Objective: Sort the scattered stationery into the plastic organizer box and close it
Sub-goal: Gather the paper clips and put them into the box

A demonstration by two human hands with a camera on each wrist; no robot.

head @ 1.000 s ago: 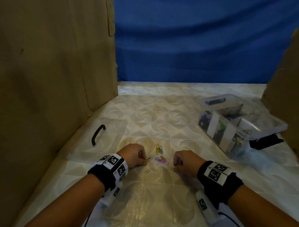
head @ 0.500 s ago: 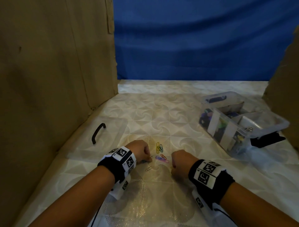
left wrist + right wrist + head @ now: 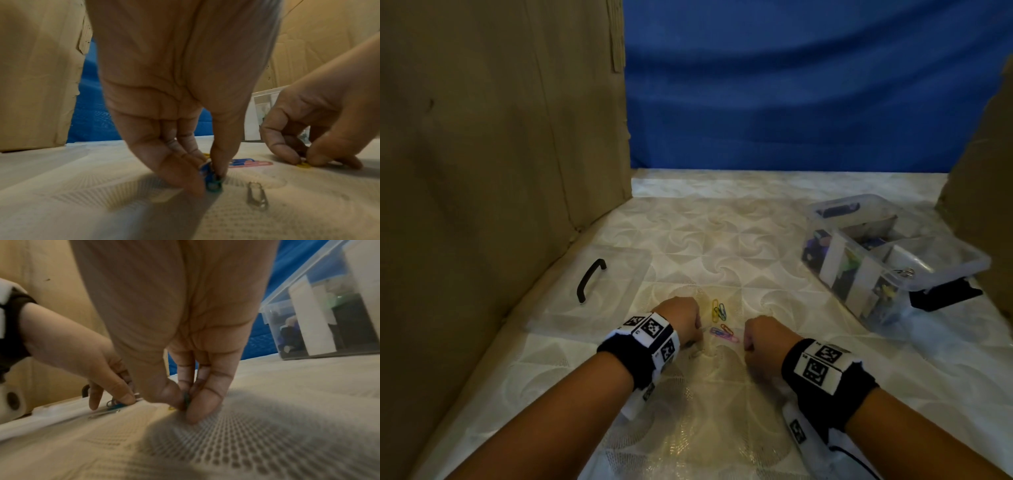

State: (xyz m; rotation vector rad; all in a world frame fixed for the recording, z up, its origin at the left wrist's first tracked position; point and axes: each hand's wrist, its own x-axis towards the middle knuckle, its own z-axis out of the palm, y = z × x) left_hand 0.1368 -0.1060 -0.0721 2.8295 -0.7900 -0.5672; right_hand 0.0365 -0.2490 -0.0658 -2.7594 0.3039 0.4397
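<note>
Several coloured paper clips lie on the patterned cloth between my hands: a yellow and green pair [image 3: 717, 310] and a pink and blue pair [image 3: 724, 334]. My left hand [image 3: 209, 181] pinches blue and teal paper clips [image 3: 211, 178] against the cloth. A silver clip [image 3: 257, 196] lies loose just right of it. My right hand [image 3: 185, 405] pinches a dark green clip [image 3: 186, 399] at the cloth, with a yellow clip [image 3: 170, 408] under its thumb. The clear organizer box [image 3: 962, 267] stands open at the right, its compartments partly filled.
The clear lid [image 3: 619, 274] with its black handle [image 3: 592, 281] lies flat at the left, beside a cardboard wall [image 3: 500, 154]. A black object [image 3: 945, 294] sits against the box's near right side. More cardboard rises at the right, with a blue cloth behind.
Both hands have edged slightly towards each other and stay low on the cloth, fingers still pinched at the clips. The loose clips have not moved.
</note>
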